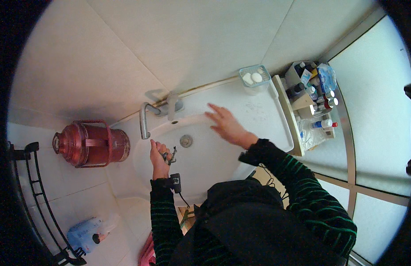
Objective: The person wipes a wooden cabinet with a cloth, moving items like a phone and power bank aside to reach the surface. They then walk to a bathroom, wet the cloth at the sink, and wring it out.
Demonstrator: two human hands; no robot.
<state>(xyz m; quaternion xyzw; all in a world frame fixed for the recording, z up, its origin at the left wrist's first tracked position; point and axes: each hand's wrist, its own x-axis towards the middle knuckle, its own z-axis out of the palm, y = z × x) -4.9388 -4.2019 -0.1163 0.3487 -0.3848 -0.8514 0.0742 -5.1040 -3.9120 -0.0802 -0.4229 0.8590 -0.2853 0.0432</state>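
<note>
My left hand (159, 158) is closed around a small dark metal object with a thin, hooked end (171, 156); its kind is not plain to me. That hand is over the left part of the white washbasin (201, 175), just below the spout of the metal faucet (144, 124). No water shows coming from the spout. My right hand (227, 126) hovers above the basin's far right rim with fingers apart and nothing in it, slightly blurred. Between the hands lies the round drain (186, 141).
A clear soap box (254, 77) with white pieces stands on the basin's back ledge. Bottles (318, 97) crowd a shelf at the right, beside frosted glass (376, 106). A red vacuum flask (97, 144) is at the left, near a black rack (39, 195) and a blue bag (85, 235).
</note>
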